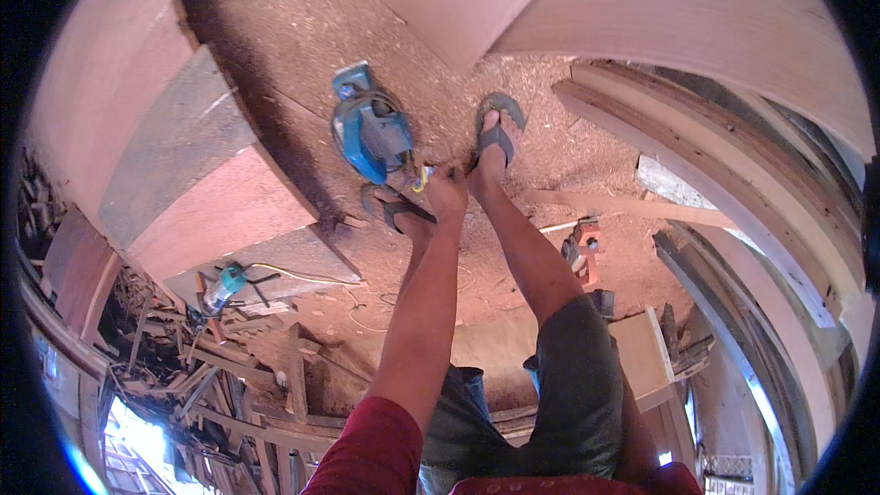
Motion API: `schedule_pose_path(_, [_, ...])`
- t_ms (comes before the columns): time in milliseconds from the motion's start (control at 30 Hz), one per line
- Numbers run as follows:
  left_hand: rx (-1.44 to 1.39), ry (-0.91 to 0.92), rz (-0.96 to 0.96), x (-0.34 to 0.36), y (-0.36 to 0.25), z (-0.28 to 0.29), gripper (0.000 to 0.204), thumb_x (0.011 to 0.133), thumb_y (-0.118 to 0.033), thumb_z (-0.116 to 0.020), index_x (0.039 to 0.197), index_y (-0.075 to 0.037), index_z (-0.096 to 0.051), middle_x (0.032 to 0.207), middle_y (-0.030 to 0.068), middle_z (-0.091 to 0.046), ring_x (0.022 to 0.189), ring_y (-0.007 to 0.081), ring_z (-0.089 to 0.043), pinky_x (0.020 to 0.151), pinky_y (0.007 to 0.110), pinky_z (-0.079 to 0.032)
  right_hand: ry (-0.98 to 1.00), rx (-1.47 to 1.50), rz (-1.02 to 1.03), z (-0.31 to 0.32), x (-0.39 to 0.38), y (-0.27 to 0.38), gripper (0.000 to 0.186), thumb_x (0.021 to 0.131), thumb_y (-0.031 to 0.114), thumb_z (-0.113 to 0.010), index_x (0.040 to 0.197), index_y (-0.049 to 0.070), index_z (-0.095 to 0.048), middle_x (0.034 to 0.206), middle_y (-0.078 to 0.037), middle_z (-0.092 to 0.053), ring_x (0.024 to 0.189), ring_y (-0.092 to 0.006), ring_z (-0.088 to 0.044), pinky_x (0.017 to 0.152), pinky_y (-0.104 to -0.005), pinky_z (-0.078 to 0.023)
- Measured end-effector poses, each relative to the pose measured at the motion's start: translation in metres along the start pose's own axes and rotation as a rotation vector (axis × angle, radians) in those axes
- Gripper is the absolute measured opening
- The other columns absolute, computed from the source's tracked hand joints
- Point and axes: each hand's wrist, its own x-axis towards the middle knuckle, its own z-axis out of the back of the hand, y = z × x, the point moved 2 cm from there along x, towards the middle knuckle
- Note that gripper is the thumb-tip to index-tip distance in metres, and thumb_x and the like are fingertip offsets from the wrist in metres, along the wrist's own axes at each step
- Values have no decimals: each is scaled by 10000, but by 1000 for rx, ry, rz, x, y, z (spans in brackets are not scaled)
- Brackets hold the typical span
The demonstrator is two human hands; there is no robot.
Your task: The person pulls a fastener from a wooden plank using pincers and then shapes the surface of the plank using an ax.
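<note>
Our left hand had closed on the cord just beside the blue power tool, not yet lifted off the sawdust floor; our right hand stayed unseen.

Standing and bending forward, looking straight down past own legs. Reaching the left arm far down, nearly straight from the red sleeve at the shoulder to the wrist. Closing the left hand in a loose fist down between the two feet, fingers curling in and pinching something small, too small to tell what. Keeping the right arm mostly out of sight, only a strip of the right forearm showing behind the right thigh, the right hand hidden. Planting the left foot and the right foot apart, both in sandals, right knee bending slightly under dark shorts.
</note>
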Motion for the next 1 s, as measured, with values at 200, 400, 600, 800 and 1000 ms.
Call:
schedule_pose_path(200, [-374,-143,2,-52,-63,61,230,866,-145,-737,1042,-18,-662,930,155,-693,853,286,-671,770,386,-514,71,-14,-39,49,-77,-38,263,924,272,-621,904,10,-623,791,-90,-641,686,-200,-586,633,-375,-481])
schedule_pose_path(400, [-192,21,-49,-74,-81,87,319,881,-187,-700,1116,5,-602,975,211,-689,838,350,-685,764,420,-525,180,-64,-140,166,-244,-178,279,917,270,-623,899,-8,-636,792,-101,-656,679,-212,-591,631,-383,-484])
schedule_pose_path(600, [118,265,-31,-129,-103,112,360,854,-106,-618,1196,-12,-559,966,304,-667,938,472,-650,788,539,-512,196,18,-249,240,-334,-229,295,909,268,-625,894,-26,-649,792,-113,-671,671,-223,-595,629,-392,-487])
schedule_pose_path(800, [277,377,20,-189,-146,145,351,868,-161,-588,1212,-92,-572,1007,334,-653,1017,485,-629,878,560,-486,69,-71,-208,270,-328,-227,320,850,254,-709,934,-52,-666,786,-100,-683,700,-185,-620,646,-380,-507])
schedule_pose_path(1000, [223,301,-264,-170,-246,176,247,928,-224,-529,1073,-63,-649,1026,228,-690,963,431,-651,882,504,-489,-1,-226,-169,285,-334,-152,356,848,281,-688,905,-70,-671,759,-161,-686,707,-222,-657,649,-414,-507])
